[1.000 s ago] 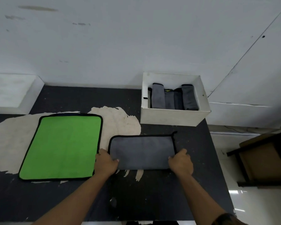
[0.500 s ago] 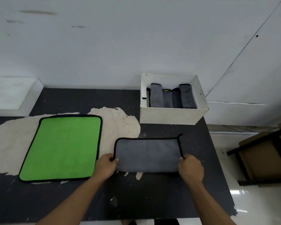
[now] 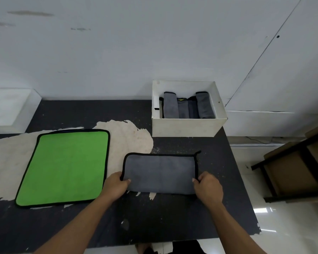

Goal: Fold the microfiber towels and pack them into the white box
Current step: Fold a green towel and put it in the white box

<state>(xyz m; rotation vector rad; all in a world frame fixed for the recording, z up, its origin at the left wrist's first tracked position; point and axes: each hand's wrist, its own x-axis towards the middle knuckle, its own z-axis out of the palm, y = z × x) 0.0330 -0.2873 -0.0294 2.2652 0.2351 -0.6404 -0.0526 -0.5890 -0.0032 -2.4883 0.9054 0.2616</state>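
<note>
A big black table [image 3: 173, 217] fills most of the view, and its top is worn away to pale patches on the left side. A white wall stands at the far edge of the table.

A green towel [image 3: 66, 167] with black trim lies flat and open on the left part of the table. It is near the left hand but not touching it.

The white box [image 3: 187, 128] sits at the far right of the table, close to the wall. Inside it, folded gray towels [image 3: 188, 107] stand side by side in a row.

A gray towel [image 3: 160, 173] with black trim lies on the table, nearer than the box and to the right of the green towel. It looks folded in half, with its smooth fold along the near edge.

The left hand [image 3: 116, 186] pinches the near left corner of the gray towel, thumb on top. The right hand [image 3: 207, 187] pinches the near right corner the same way. Both hands are closed on the cloth
</note>
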